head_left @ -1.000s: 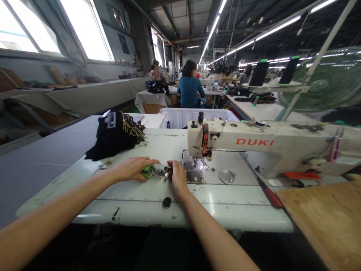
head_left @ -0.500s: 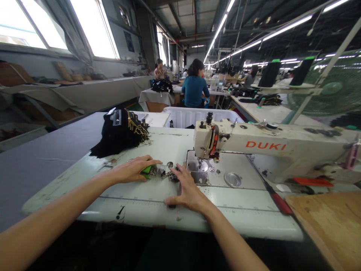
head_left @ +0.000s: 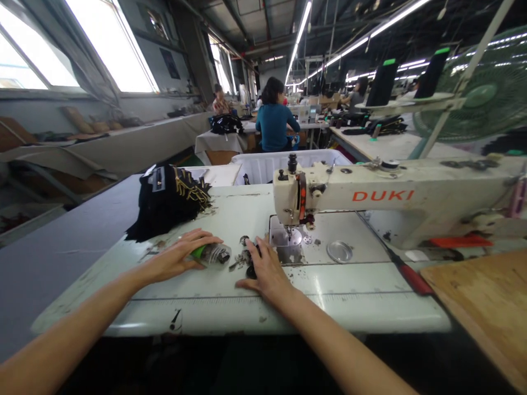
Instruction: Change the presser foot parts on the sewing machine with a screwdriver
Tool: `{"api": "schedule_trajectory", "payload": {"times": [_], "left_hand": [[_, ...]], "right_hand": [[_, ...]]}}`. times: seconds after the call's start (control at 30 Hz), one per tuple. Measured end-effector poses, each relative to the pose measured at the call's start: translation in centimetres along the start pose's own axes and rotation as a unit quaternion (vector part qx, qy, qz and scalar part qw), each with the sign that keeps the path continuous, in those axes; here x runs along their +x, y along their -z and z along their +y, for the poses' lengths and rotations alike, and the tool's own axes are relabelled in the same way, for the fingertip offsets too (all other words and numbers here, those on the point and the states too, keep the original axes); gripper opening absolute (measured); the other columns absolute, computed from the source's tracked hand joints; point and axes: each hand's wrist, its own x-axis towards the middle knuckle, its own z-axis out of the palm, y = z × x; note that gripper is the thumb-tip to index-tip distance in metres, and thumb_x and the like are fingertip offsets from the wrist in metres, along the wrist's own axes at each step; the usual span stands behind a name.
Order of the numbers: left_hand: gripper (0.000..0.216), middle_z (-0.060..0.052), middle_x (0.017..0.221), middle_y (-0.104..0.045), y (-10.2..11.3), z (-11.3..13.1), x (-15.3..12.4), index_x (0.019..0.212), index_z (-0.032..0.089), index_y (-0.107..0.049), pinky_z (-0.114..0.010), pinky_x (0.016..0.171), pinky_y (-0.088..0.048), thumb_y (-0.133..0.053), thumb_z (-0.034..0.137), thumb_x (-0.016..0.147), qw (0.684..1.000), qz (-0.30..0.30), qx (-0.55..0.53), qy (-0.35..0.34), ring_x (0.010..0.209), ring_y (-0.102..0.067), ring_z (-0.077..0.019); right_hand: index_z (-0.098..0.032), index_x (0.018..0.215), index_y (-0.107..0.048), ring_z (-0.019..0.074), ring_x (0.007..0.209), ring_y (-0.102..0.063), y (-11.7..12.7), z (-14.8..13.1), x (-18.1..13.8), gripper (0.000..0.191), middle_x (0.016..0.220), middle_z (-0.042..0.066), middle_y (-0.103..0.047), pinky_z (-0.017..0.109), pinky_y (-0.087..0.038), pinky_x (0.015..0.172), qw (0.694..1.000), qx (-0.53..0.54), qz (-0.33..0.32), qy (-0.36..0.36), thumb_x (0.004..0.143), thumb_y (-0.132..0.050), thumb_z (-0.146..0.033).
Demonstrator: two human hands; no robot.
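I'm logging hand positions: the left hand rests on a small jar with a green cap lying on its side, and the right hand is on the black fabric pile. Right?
Not quite. In the head view the right hand lies flat on the sewing table over small dark metal parts, not on the black fabric pile. The left hand does rest on the jar.

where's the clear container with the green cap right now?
Head view: the clear container with the green cap lies on its side on the pale sewing table, under the left hand, left of the small metal parts.

light: windows [head_left: 111,49] blown out upper left, ceiling tubes [head_left: 296,33] glaring | table [head_left: 230,219] evenly lit, soft shadows | edges: heavy wide-angle bending | focus: far background kinda soft, fan [head_left: 481,99] smeared
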Motion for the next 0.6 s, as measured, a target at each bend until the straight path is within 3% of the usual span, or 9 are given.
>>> {"api": "schedule_trajectory", "payload": {"times": [0.13, 0.37, 0.6], "left_hand": [[0.056, -0.003, 0.144, -0.046, 1.0, 0.1, -0.1, 0.141, 0.031, -0.045, -0.034, 0.116, -0.027, -0.065, 0.042, 0.09, 0.998, -0.005, -0.043, 0.034, 0.134, -0.04, -0.0265], [0.053, -0.005, 0.144, -0.047, 2.4, 2.3, -0.5, 0.137, 0.017, -0.047, -0.035, 0.12, -0.017, -0.065, 0.036, 0.091, 0.994, -0.003, -0.084, 0.062, 0.139, -0.033, -0.0254], [0.053, -0.005, 0.146, -0.045, 1.0, -0.8, -1.6, 0.139, 0.022, -0.046, -0.037, 0.121, -0.018, -0.063, 0.041, 0.093, 0.997, 0.025, -0.077, 0.019, 0.14, -0.034, -0.0239]], "right_hand": [[-0.013, 0.153, -0.034, 0.0415, 0.145, -0.024, -0.5, -0.5, 0.3, 0.102, 0.156, 0.024, -0.028, 0.054, -0.027, 0.118, 1.0, -0.012, 0.026, -0.005, 0.07, -0.085, -0.044], [-0.01, 0.148, -0.041, 0.0423, 0.144, -0.026, -1.0, -0.6, 0.4, 0.092, 0.154, 0.026, -0.031, 0.055, -0.029, 0.117, 0.999, -0.034, 0.042, 0.002, 0.074, -0.082, -0.044], [-0.008, 0.146, -0.043, 0.0403, 0.143, -0.029, -1.3, -0.5, 0.3, 0.087, 0.151, 0.025, -0.036, 0.055, -0.032, 0.116, 0.996, -0.06, 0.061, 0.015, 0.076, -0.079, -0.046]]}}
